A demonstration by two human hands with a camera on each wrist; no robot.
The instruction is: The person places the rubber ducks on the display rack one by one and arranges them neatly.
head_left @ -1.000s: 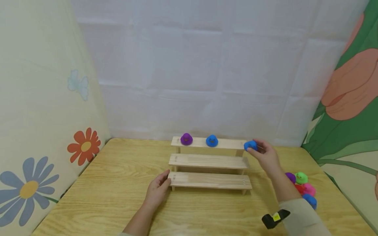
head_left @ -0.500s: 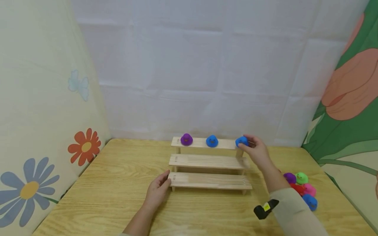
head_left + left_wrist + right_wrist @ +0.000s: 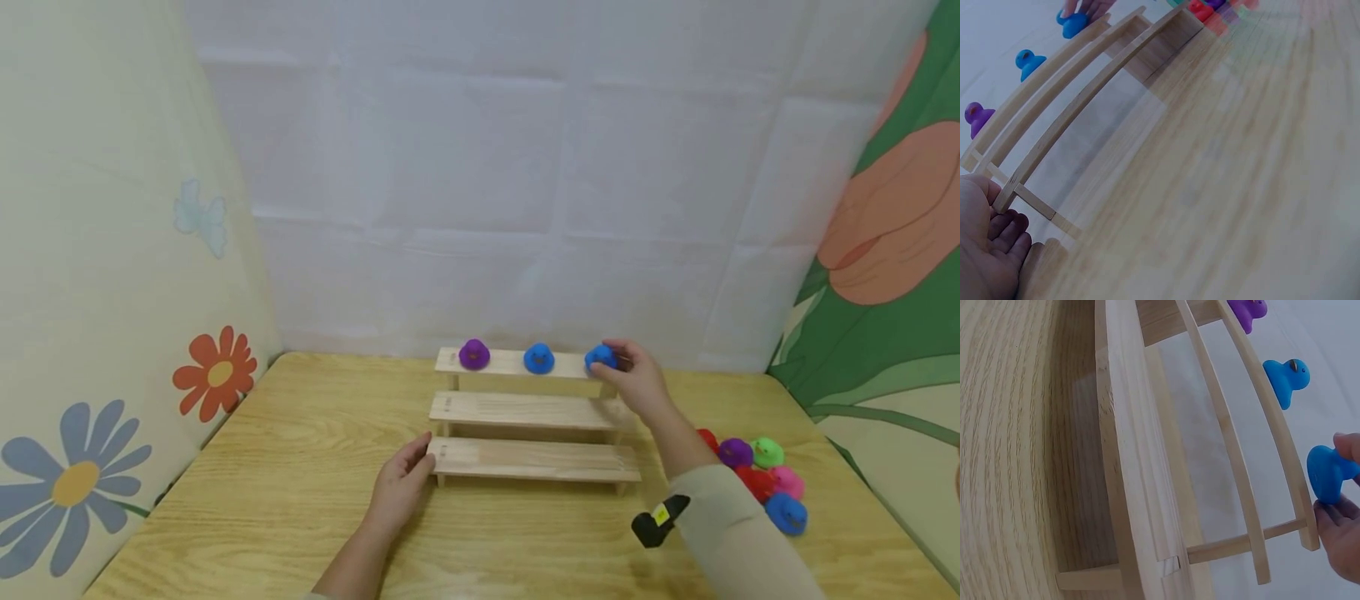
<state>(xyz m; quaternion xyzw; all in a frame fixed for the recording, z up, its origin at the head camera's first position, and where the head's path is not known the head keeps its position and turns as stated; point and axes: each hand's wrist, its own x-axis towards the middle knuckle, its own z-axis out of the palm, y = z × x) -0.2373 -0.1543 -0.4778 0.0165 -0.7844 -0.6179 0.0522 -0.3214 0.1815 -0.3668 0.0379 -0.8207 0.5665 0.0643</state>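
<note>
A three-tier wooden rack (image 3: 532, 457) stands on the table. My left hand (image 3: 399, 483) grips the left end of its lowest shelf, thumb above and curled fingers below in the left wrist view. On the top shelf sit a purple rubber duck (image 3: 474, 355) at the left and a blue rubber duck (image 3: 539, 359) in the middle. My right hand (image 3: 637, 379) pinches a second blue rubber duck (image 3: 1327, 475) at that shelf's right end. In the right wrist view a narrow gap shows between this duck's base and the shelf.
To the right of the rack, several rubber ducks lie grouped on the table (image 3: 300, 467): red (image 3: 756, 483), purple (image 3: 736, 452), green (image 3: 768, 452), pink (image 3: 787, 482) and blue (image 3: 787, 514). A white cloth (image 3: 480, 167) hangs behind. Flower-patterned panels flank both sides.
My right hand has carried the blue duck leftward, from beyond the rack's right end to over the top shelf. My left hand has stayed at the rack.
</note>
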